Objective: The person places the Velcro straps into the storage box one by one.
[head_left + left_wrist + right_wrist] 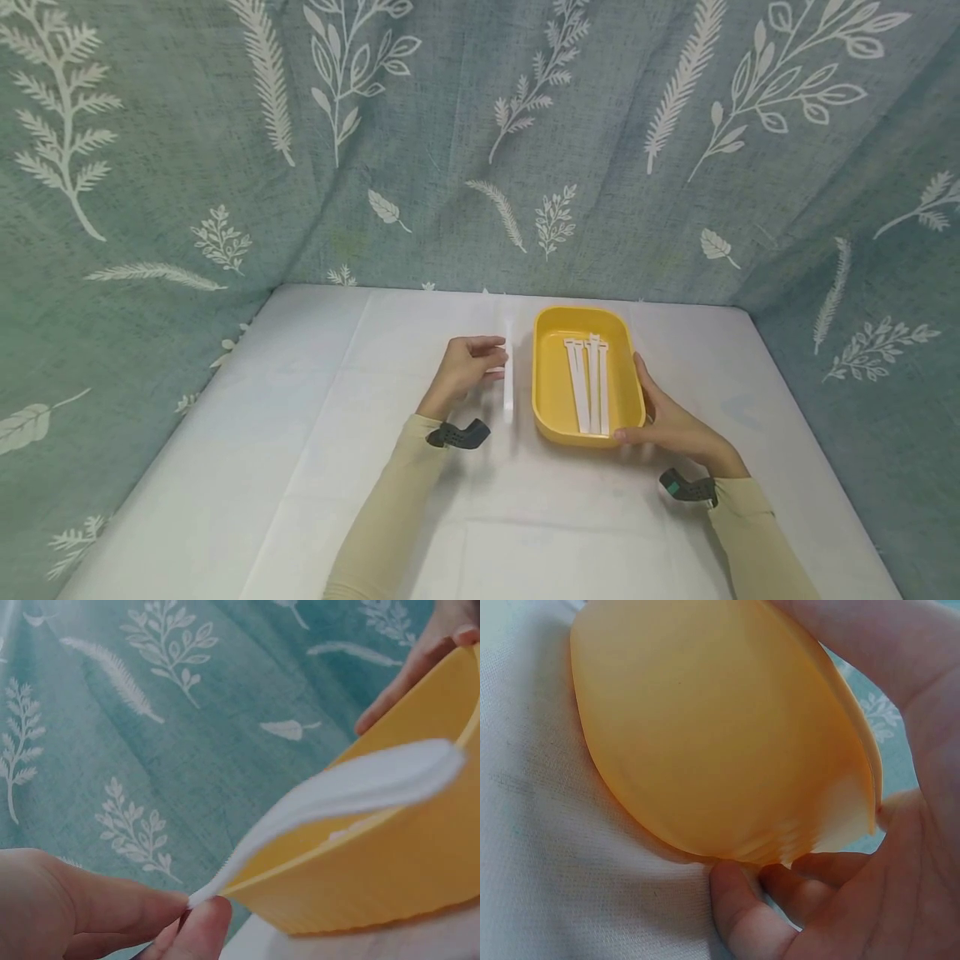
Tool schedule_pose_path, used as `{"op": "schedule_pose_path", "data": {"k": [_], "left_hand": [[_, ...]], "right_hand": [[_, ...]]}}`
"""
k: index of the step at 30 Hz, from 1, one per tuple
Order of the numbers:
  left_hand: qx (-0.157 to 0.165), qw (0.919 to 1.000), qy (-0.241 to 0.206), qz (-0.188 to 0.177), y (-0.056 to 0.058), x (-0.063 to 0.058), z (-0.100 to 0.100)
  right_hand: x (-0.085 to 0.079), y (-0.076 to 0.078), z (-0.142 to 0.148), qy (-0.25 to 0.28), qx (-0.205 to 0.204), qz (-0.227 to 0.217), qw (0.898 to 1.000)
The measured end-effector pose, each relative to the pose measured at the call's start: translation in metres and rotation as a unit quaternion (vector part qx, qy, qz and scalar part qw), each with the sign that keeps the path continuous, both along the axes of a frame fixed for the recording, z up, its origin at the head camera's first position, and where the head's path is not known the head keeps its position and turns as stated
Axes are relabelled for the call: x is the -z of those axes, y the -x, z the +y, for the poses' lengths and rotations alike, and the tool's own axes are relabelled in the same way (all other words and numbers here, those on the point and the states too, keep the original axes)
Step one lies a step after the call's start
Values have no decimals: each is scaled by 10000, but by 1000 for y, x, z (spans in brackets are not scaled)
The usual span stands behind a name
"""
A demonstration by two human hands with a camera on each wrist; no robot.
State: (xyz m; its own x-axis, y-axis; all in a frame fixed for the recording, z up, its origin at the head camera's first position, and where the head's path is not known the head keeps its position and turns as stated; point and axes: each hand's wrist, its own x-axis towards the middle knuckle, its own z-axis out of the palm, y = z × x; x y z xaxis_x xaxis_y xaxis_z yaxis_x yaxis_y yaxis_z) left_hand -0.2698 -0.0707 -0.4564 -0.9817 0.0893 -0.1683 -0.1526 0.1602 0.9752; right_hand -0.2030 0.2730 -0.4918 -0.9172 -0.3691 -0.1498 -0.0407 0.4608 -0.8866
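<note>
Between thumb and fingers, my left hand (472, 365) pinches a white hook-and-loop cable tie (508, 375). In the left wrist view the tie (352, 784) bends away from the fingertips, in front of the yellow tray (375, 877). My right hand (671, 421) grips the yellow tray (551, 429) at its near right corner. The right wrist view shows thumb and fingers around the tray wall (712, 727). Inside the tray, several white cable ties (592, 387) lie side by side, their slotted heads toward the far end.
A white cloth (360, 500) covers the table under both hands. Green-blue curtains (450, 225) with white leaf prints hang behind the table's far edge and along both sides. Dark camera mounts (459, 434) sit on the wrists.
</note>
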Motion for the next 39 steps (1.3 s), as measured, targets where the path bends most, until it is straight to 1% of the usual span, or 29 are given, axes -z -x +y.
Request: {"op": "schedule_pose_path", "data": {"k": [5,8,12,16,21,28,34,39], "left_hand": [[-34,9998,-175,33,0,-1,5],[-61,9995,-304,-11,-1,-2,9],[12,9988,-485,-21,-1,-4,12],[87,9987,-503,33,1,-9,18],[81,9981,-609,12,6,-14,26],[46,9979,-653,24,9,-21,38],[166,9975,-687,56,12,-22,49],[405,9968,-671,152,13,-21,59]], "right_hand": [[1,2,0,35,22,-6,10000],[2,1,0,13,44,-4,10000],[1,-1,0,-51,78,-75,9999],[-1,-3,0,-77,68,-89,9999],[-2,-3,0,-73,46,-63,9999],[-2,-1,-3,49,4,-56,10000],[-2,-1,-4,24,-8,-55,10000],[-2,-1,-2,-21,28,-75,10000]]}}
